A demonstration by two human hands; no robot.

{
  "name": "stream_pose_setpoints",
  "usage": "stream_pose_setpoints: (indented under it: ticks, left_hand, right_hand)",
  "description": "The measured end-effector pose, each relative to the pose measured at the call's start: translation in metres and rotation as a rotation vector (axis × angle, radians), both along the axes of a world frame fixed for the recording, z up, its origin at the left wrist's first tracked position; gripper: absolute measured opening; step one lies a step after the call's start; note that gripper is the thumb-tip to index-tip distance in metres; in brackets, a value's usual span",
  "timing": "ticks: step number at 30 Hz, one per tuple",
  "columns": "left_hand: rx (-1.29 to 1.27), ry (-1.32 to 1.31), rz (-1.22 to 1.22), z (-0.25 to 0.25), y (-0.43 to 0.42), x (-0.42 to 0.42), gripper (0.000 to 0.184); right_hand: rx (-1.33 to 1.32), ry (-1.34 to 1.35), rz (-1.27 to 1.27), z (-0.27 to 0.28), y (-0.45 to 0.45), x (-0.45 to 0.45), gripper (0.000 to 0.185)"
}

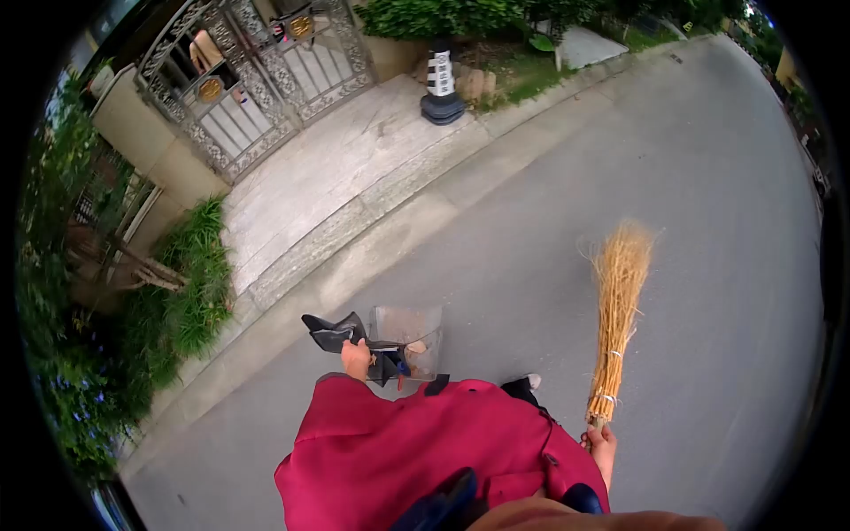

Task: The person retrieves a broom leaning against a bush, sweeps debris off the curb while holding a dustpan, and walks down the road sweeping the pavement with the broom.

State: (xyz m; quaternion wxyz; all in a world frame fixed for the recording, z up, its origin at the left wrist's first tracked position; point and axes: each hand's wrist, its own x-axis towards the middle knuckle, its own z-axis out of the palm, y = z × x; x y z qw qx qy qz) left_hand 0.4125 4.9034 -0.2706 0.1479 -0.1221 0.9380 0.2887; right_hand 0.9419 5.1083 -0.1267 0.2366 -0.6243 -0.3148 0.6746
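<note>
My left hand (356, 358) is closed on a black handle part of a dustpan (420, 334), left of my red jacket. The dustpan has a clear, greyish tray with brown leaves and small debris in it. At the right, my right hand (600, 441) grips the lower end of a straw broom (613, 327). The broom's bristles point away from me, over the grey road, and white ties bind its stalks. Whether the bristles touch the road cannot be told. One shoe (533, 381) shows beside the jacket.
A stone curb (359, 212) runs diagonally along the road (708, 186). Beyond it are a metal gate (257, 88), a black-and-white bollard (440, 84) and green plants (190, 296). Low hedges (443, 18) stand at the top.
</note>
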Motion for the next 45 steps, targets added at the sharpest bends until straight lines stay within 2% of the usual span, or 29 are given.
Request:
stream_pose_setpoints:
  ticks: [2, 3, 5, 8, 9, 10, 12, 13, 14, 16, 17, 19, 20, 21, 22, 24, 26, 28, 29, 30, 32, 34, 36, 40, 41, 42, 45]
  left_hand:
    - [-0.151, 0.167, -0.135, -0.010, 0.060, 0.023, 0.046]
    - [-0.047, 0.135, -0.093, 0.010, 0.101, 0.038, 0.047]
    - [0.146, 0.029, -0.022, 0.083, 0.197, 0.077, 0.048]
    - [0.142, -0.019, -0.023, 0.152, 0.286, 0.092, 0.049]
    - [-0.016, 0.141, -0.119, 0.097, 0.282, 0.066, 0.049]
    - [0.015, 0.159, -0.090, 0.068, 0.289, 0.058, 0.049]
    - [0.028, 0.136, -0.031, 0.019, 0.365, 0.068, 0.049]
    - [0.025, 0.096, -0.012, 0.007, 0.403, 0.074, 0.049]
    - [0.016, 0.092, -0.042, 0.013, 0.391, 0.084, 0.051]
    - [-0.142, 0.088, -0.103, -0.004, 0.471, 0.088, 0.052]
    - [-0.189, 0.083, -0.144, -0.011, 0.520, 0.089, 0.052]
    - [-0.166, 0.048, -0.098, -0.026, 0.597, 0.095, 0.053]
    - [-0.110, -0.019, -0.047, -0.017, 0.633, 0.104, 0.054]
    - [-0.033, -0.071, -0.026, 0.027, 0.609, 0.114, 0.055]
    - [-0.235, 0.027, -0.212, 0.026, 0.613, 0.110, 0.056]
    - [-0.269, 0.055, -0.189, 0.036, 0.644, 0.108, 0.056]
    - [-0.240, 0.072, -0.155, 0.027, 0.699, 0.111, 0.056]
    - [-0.195, 0.042, -0.127, 0.018, 0.731, 0.116, 0.057]
    - [-0.202, 0.072, -0.115, 0.008, 0.752, 0.123, 0.058]
    - [-0.247, 0.093, -0.127, 0.014, 0.771, 0.137, 0.059]
    - [-0.302, 0.094, -0.116, 0.025, 0.820, 0.162, 0.062]
    - [-0.314, 0.114, -0.069, 0.020, 0.870, 0.179, 0.063]
    - [-0.370, 0.103, -0.053, 0.032, 0.902, 0.196, 0.064]
    - [-0.244, 0.132, 0.049, 0.031, 1.003, 0.224, 0.067]
    - [-0.259, 0.123, 0.058, 0.037, 1.029, 0.233, 0.066]
    - [-0.263, 0.116, 0.055, 0.045, 1.030, 0.239, 0.066]
    - [-0.296, 0.136, 0.121, 0.040, 1.079, 0.246, 0.062]
  right_hand:
    - [0.012, -0.006, 0.071, 0.006, 0.061, 0.017, 0.017]
    - [-0.001, 0.034, 0.097, 0.006, 0.089, 0.026, 0.017]
    - [-0.035, 0.042, 0.130, 0.026, 0.155, 0.037, 0.020]
    - [-0.060, 0.011, 0.302, 0.078, 0.239, 0.027, 0.026]
    - [-0.031, -0.011, 0.352, 0.085, 0.268, 0.027, 0.028]
    - [-0.006, -0.024, 0.407, 0.088, 0.293, 0.025, 0.030]
    - [0.024, -0.193, 0.581, 0.068, 0.406, 0.024, 0.034]
    - [0.047, -0.271, 0.667, 0.054, 0.449, 0.022, 0.035]
    - [0.073, -0.325, 0.749, 0.063, 0.433, 0.023, 0.040]
    - [0.095, -0.430, 0.948, 0.051, 0.524, 0.013, 0.048]
    - [0.215, -0.481, 1.012, 0.037, 0.572, 0.003, 0.052]
    - [0.417, -0.571, 1.164, -0.007, 0.642, -0.009, 0.060]
    - [0.370, -0.578, 1.218, -0.003, 0.679, -0.016, 0.061]
    - [0.339, -0.591, 1.234, 0.041, 0.640, -0.015, 0.062]
    - [0.307, -0.581, 1.260, 0.048, 0.650, -0.021, 0.064]
    - [0.326, -0.569, 1.273, 0.036, 0.680, -0.016, 0.061]
    - [0.296, -0.534, 1.299, 0.001, 0.754, -0.002, 0.058]
    - [0.237, -0.494, 1.300, 0.002, 0.814, 0.026, 0.055]
    - [-0.026, -0.439, 1.275, 0.008, 0.854, 0.041, 0.065]
    - [0.128, -0.486, 1.270, -0.027, 0.877, 0.076, 0.061]
    - [-0.043, -0.495, 1.138, -0.008, 0.953, 0.122, 0.061]
    - [-0.006, -0.627, 1.104, 0.007, 1.043, 0.156, 0.060]
    - [0.289, -0.764, 1.214, -0.003, 1.109, 0.207, 0.057]
    - [0.508, -1.047, 1.102, -0.028, 1.315, 0.228, 0.056]
    - [0.490, -1.067, 1.066, -0.025, 1.364, 0.214, 0.057]
    - [0.472, -1.091, 1.012, -0.012, 1.377, 0.206, 0.058]
    - [0.456, -1.061, 0.947, -0.010, 1.461, 0.187, 0.074]
